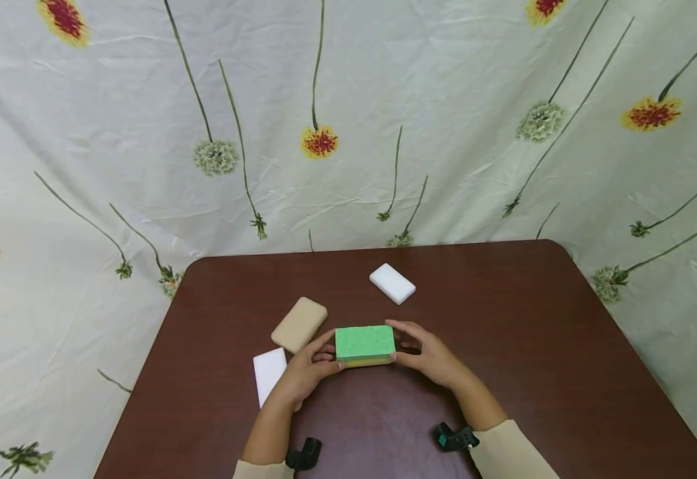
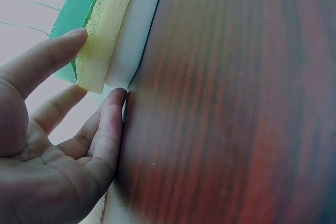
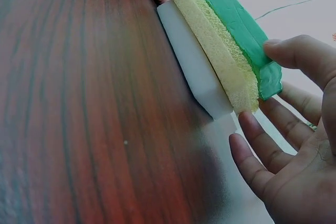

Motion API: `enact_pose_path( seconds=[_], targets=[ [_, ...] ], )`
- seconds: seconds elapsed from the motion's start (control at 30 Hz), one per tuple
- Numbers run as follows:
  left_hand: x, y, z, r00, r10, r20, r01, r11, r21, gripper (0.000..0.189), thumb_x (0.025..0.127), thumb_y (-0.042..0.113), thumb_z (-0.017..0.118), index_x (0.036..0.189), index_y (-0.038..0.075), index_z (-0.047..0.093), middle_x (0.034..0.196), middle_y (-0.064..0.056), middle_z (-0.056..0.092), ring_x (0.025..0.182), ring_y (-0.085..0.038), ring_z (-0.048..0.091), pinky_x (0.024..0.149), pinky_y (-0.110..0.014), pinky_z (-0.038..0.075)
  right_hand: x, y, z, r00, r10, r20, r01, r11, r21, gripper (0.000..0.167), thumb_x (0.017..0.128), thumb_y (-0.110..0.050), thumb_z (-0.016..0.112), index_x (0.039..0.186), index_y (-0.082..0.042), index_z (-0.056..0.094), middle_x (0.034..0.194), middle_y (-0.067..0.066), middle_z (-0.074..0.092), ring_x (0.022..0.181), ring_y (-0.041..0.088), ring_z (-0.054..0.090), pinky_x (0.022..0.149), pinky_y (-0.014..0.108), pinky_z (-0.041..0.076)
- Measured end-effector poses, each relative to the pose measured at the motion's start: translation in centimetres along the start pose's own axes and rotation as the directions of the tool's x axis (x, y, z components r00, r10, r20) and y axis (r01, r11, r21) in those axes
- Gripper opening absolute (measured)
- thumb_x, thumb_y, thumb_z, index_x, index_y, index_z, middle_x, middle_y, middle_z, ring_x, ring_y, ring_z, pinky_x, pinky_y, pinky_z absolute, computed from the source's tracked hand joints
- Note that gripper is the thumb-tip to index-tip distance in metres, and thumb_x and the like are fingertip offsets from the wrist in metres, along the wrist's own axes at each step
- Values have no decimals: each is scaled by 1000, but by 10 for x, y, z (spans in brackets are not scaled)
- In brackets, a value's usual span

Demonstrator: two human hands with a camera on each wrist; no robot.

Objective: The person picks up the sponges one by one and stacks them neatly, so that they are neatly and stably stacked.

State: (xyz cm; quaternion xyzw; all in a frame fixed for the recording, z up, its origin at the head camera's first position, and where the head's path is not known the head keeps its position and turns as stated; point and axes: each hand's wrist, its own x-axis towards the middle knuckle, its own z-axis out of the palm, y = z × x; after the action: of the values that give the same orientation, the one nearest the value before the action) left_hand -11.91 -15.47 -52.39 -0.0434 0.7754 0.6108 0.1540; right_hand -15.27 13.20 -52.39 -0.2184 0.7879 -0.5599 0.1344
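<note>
A green sponge (image 1: 365,342) with a pitted top lies over a yellow sponge (image 3: 215,51). Under both is a white block (image 3: 189,56), flat on the table. At the stack's left end, my left hand (image 1: 305,372) holds the green sponge, its thumb in front near the green and yellow border and its index finger behind. The right hand (image 1: 435,359) grips the other end, thumb pressed on the green sponge; its lower fingers lie beside the yellow sponge in the right wrist view. Part of the stack's far side is hidden.
Left of the stack lies a beige sponge-like block (image 1: 299,324). A white block (image 1: 269,372) sits nearer, partly behind the left hand. Another white block (image 1: 392,283) lies farther back on the brown table (image 1: 504,319). Flowered cloth (image 1: 348,193) hangs behind.
</note>
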Motion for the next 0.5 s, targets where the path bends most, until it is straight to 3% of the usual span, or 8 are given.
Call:
enact_pose_path(
  seconds=[0.5],
  targets=[
    [-1, 2, 2, 1000, 11, -16, -12, 1000, -29, 72, 87, 17, 79, 152, 21, 48, 130, -11, 57, 117, -25, 53, 93, -36, 46, 2, 2, 0, 1000, -12, -3, 12, 999, -30, 66, 94, -18, 73, 153, -12, 44, 148, 10, 51, 131, 32, 53, 108, 51, 46]
  ],
)
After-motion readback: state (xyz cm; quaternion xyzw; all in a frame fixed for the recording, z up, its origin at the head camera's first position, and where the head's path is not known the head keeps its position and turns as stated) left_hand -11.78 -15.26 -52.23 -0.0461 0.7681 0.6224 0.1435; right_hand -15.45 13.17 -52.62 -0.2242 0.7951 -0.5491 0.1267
